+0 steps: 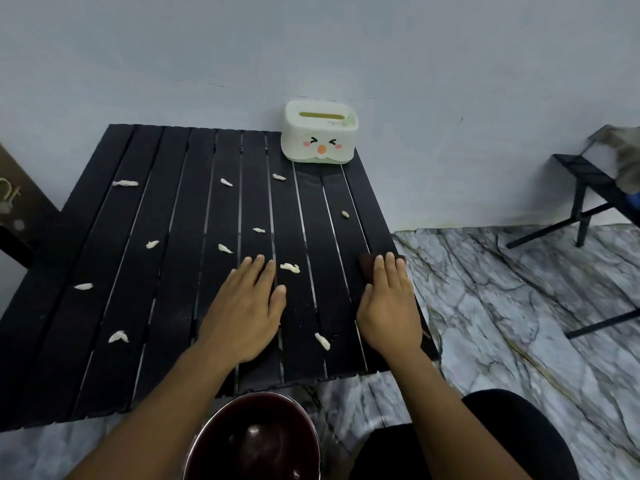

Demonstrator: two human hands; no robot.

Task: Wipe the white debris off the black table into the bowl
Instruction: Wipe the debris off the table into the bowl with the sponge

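Note:
Several white debris scraps (290, 267) lie scattered over the black slatted table (104, 271). My left hand (247, 306) rests flat on the table's middle, fingers spread, holding nothing. My right hand (389, 306) lies flat near the table's right edge, pressing down on a dark brown cloth (367, 266) that shows past the fingertips. One scrap (322, 341) lies between the two hands. A dark shiny bowl (211, 441) sits below the table's front edge, between my arms.
A white tissue box with a cartoon face (320, 133) stands at the table's back right, against the wall. A cardboard box (17, 202) is at the left. A black folding stand (588, 188) sits on the marble floor (502, 306) to the right.

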